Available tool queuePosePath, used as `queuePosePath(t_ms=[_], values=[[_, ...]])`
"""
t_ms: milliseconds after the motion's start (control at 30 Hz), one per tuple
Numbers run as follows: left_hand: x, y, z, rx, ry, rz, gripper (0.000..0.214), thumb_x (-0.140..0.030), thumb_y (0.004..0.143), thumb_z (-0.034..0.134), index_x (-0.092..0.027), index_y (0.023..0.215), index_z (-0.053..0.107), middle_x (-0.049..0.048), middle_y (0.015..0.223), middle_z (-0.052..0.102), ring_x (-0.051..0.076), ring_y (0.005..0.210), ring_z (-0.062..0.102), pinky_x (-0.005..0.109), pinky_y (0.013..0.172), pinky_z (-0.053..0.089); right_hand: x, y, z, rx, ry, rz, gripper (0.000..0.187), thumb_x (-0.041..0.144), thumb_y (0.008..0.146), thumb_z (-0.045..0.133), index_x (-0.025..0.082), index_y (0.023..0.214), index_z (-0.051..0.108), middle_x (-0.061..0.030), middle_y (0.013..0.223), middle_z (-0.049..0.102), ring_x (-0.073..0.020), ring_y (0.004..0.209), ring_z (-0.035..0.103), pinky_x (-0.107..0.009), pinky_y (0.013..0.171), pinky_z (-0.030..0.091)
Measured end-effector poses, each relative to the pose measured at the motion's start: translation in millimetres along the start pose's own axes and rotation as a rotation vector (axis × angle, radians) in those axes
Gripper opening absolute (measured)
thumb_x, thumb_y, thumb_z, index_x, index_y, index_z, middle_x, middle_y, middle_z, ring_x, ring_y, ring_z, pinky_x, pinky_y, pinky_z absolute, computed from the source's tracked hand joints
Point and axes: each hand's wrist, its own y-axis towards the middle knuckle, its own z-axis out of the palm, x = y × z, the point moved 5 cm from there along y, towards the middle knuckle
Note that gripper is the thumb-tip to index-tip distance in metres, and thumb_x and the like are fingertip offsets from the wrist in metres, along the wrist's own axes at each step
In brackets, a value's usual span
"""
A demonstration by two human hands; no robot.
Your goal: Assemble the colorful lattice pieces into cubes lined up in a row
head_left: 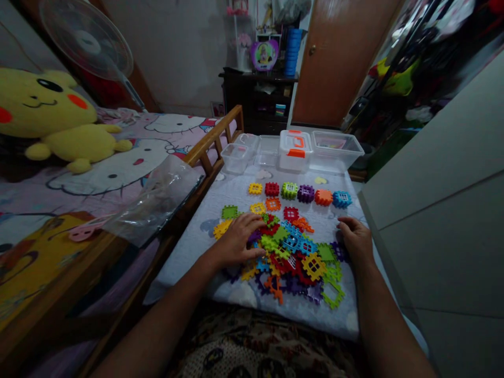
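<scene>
A heap of coloured plastic interlocking square tiles (293, 257) lies on a pale cloth-covered board (197, 247) in front of me. My left hand (240, 239) rests palm down on the heap's left side, fingers spread over the tiles. My right hand (356, 239) lies at the heap's right edge, fingers curled loosely and touching the tiles. Beyond the heap, several assembled tile cubes stand in a row: yellow (255, 188), red (271, 189), green (289, 190), purple (306, 193), orange (323, 197), blue (342, 199).
Clear plastic boxes (336, 149) and a lidded box with orange latch (295, 149) stand at the board's far end. A bed with wooden rail (208, 142), a clear plastic bag (157, 202) and a yellow plush toy (59, 118) lie left. A grey wall (444, 210) stands right.
</scene>
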Motion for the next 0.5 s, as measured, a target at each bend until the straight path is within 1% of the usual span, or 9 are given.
queuePosePath(t_ms=[100, 167, 233, 367, 500], values=[[-3.7, 4.5, 13.0, 0.04, 0.07, 0.034, 0.085, -0.066, 0.07, 0.077, -0.027, 0.141, 0.051, 0.0137, 0.149, 0.048, 0.036, 0.14, 0.039, 0.058, 0.118, 0.029, 1.4, -1.0, 0.4, -0.011, 0.0, 0.009, 0.035, 0.042, 0.07, 0.062, 0.016, 0.091, 0.073, -0.007, 0.081, 0.073, -0.0181, 0.061, 0.059, -0.031, 0.06, 0.047], [-3.8, 6.7, 17.1, 0.038, 0.115, 0.035, 0.088, -0.067, 0.069, 0.078, -0.027, 0.143, 0.049, 0.0139, 0.15, 0.047, 0.038, 0.141, 0.037, 0.06, 0.119, 0.026, 2.1, -1.4, 0.8, -0.012, -0.002, 0.016, 0.036, 0.043, 0.07, 0.062, 0.016, 0.091, 0.073, -0.0069, 0.081, 0.073, -0.018, 0.061, 0.059, -0.031, 0.06, 0.047], [-3.0, 7.5, 18.5, 0.007, 0.146, 0.026, 0.083, -0.064, 0.073, 0.077, -0.027, 0.142, 0.05, 0.0139, 0.149, 0.047, 0.038, 0.141, 0.036, 0.061, 0.119, 0.025, 2.3, -1.3, 1.2, -0.006, -0.004, 0.018, 0.036, 0.043, 0.07, 0.061, 0.016, 0.091, 0.073, -0.0071, 0.082, 0.073, -0.018, 0.062, 0.058, -0.032, 0.061, 0.047], [-2.6, 5.5, 19.3, -0.06, 0.184, 0.001, 0.069, -0.052, 0.079, 0.075, -0.025, 0.139, 0.052, 0.0136, 0.146, 0.049, 0.036, 0.139, 0.039, 0.059, 0.119, 0.027, 1.2, -0.4, 0.6, -0.013, 0.0, 0.009, 0.036, 0.042, 0.07, 0.06, 0.016, 0.091, 0.073, -0.0078, 0.084, 0.073, -0.0179, 0.063, 0.059, -0.032, 0.063, 0.047], [-12.1, 0.5, 18.7, -0.092, 0.204, 0.019, 0.055, -0.043, 0.087, 0.068, -0.023, 0.136, 0.055, 0.0139, 0.143, 0.053, 0.034, 0.137, 0.042, 0.057, 0.117, 0.03, -0.9, 0.0, 0.7, -0.015, 0.002, 0.004, 0.036, 0.041, 0.07, 0.06, 0.016, 0.093, 0.073, -0.0076, 0.084, 0.073, -0.0176, 0.063, 0.059, -0.031, 0.063, 0.047]])
